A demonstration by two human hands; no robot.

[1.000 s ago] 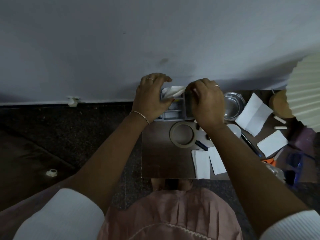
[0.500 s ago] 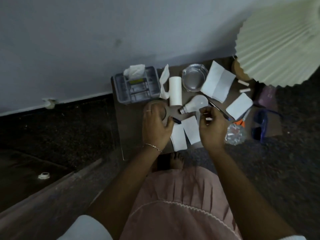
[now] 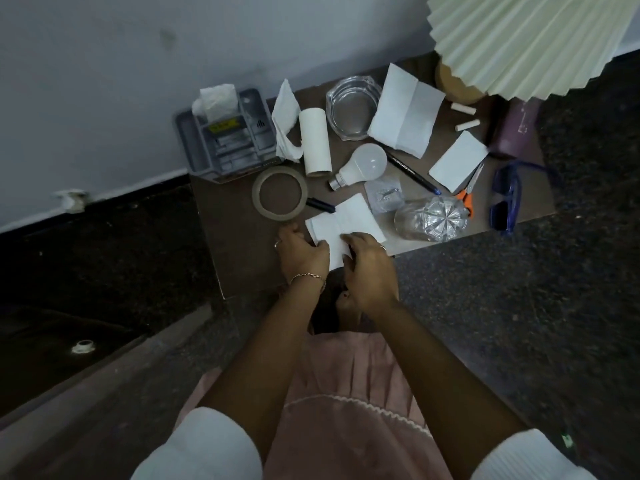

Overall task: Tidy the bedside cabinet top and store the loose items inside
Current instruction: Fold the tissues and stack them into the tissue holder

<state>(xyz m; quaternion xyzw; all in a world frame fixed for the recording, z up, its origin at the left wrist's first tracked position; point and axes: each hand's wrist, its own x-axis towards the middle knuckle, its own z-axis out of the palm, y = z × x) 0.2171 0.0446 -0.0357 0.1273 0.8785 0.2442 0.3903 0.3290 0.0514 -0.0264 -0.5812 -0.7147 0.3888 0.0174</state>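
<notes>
Paper-gathering step: left hand [image 3: 303,252] and right hand [image 3: 367,268] sit on the paper [image 3: 343,223], fingers bent. Can't tell if they're gripping. Next up, probably pinch and lift.

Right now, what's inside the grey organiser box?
A crumpled tissue sticks out of the grey organiser box. A yellow-labelled item lies beside the tissue. Anything under the tissue is covered.

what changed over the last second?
Both hands left the grey organizer at the back and came to the front edge of the cabinet top. The left hand and right hand now touch the white paper there; grip unclear. Tape roll, bulb and pen stayed put.
</notes>
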